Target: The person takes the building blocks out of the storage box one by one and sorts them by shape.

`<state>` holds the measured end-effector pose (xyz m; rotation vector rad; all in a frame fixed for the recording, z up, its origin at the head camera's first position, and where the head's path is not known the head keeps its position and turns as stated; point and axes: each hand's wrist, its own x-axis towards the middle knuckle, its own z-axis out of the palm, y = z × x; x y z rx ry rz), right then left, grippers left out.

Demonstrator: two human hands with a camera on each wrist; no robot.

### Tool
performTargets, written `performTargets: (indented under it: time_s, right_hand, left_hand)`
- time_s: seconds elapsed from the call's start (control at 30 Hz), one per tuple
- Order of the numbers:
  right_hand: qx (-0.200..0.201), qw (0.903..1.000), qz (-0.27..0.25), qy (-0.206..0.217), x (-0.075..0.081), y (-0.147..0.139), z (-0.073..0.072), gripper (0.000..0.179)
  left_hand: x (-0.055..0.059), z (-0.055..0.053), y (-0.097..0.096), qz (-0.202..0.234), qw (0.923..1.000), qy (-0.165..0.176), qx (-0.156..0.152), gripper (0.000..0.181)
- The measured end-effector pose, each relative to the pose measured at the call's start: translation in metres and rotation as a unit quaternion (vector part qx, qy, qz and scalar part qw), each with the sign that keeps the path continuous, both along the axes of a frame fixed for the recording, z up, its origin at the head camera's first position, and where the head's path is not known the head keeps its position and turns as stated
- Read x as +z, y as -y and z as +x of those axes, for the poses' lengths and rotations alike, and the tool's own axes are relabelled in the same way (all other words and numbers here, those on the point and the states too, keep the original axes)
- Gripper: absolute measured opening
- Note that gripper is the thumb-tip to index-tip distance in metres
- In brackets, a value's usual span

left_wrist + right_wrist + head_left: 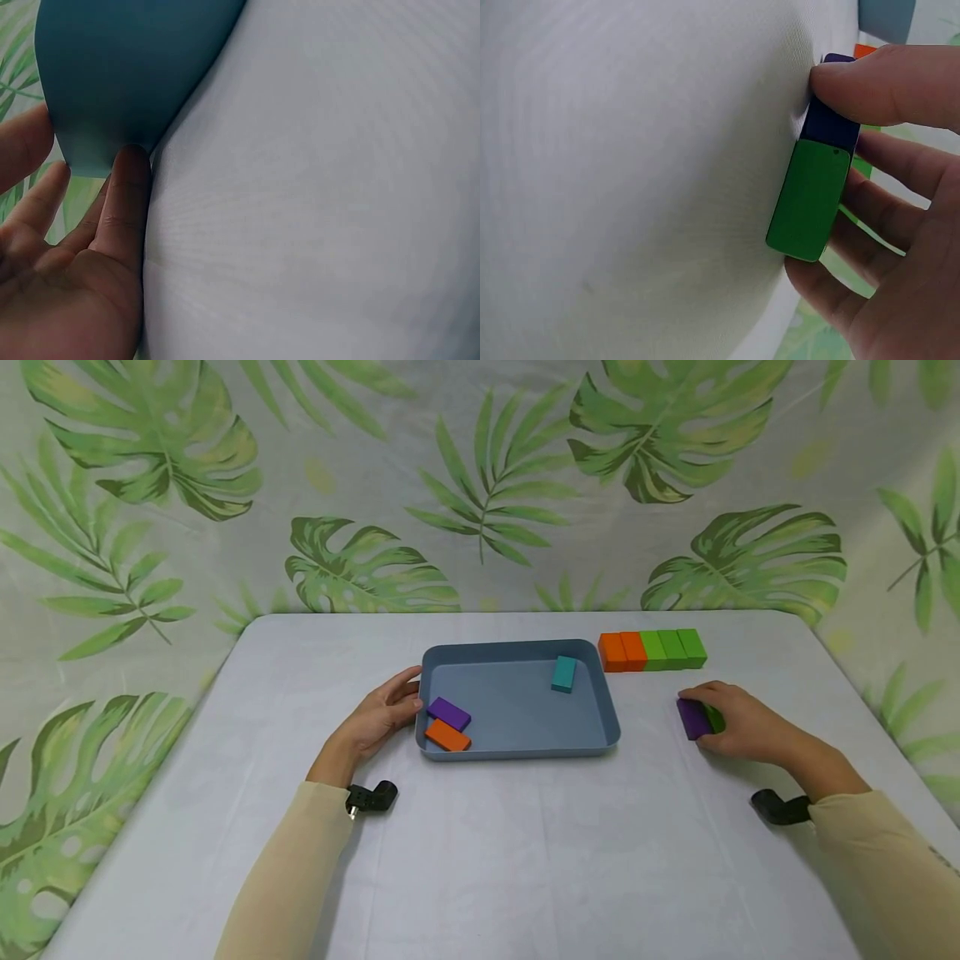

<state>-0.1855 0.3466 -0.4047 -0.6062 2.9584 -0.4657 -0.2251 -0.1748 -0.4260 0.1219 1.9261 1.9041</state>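
At the left end of a shallow blue-grey tray, my left hand touches the outer wall with extended fingers. Inside the tray, a purple block and an orange block lie side by side at the left, while a teal block is near the back right. To the right of the tray, my right hand pinches another purple block between thumb and fingers. A green block sits against that purple one, under the palm, partly hidden from the head view.
Behind the right hand, orange blocks and green blocks form a row close to the tray's back right corner. White cloth covers the table, and a leaf-patterned curtain hangs at the back.
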Motion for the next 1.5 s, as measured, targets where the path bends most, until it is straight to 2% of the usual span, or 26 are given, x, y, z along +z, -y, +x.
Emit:
performTargets:
  time_s: [0.23, 0.63, 0.77, 1.0, 1.17, 1.33, 1.5]
  right_hand:
    - [0.010, 0.9999, -0.008, 0.000, 0.002, -0.002, 0.002, 0.064]
    - [0.011, 0.9994, -0.025, 0.023, 0.004, -0.005, 0.004, 0.064]
    - [-0.003, 0.9988, -0.044, 0.024, 0.010, -0.006, 0.004, 0.063]
    - [-0.009, 0.9963, -0.086, -0.008, 0.022, -0.011, 0.004, 0.058]
    - [-0.011, 0.9959, -0.083, -0.035, 0.028, -0.009, 0.004, 0.050]
    - [-0.010, 0.9936, -0.109, -0.029, 0.037, -0.001, 0.002, 0.043]
    - [-0.006, 0.9904, -0.138, 0.001, 0.053, 0.016, 0.001, 0.043]
  left_hand:
    - [0.000, 0.000, 0.000, -0.002, 1.0000, 0.000, 0.001, 0.068]
    - [0.000, -0.001, 0.000, -0.006, 1.0000, 0.001, 0.001, 0.068]
    - [-0.001, -0.001, 0.000, -0.005, 1.0000, 0.003, 0.001, 0.068]
    - [0.000, -0.001, -0.001, -0.008, 1.0000, 0.003, 0.003, 0.068]
    - [-0.001, -0.001, -0.001, -0.015, 0.9999, 0.002, 0.004, 0.068]
    - [-0.001, -0.001, -0.001, -0.013, 0.9999, 0.002, 0.002, 0.068]
    - [-0.001, -0.001, 0.000, -0.007, 1.0000, 0.003, 0.003, 0.068]
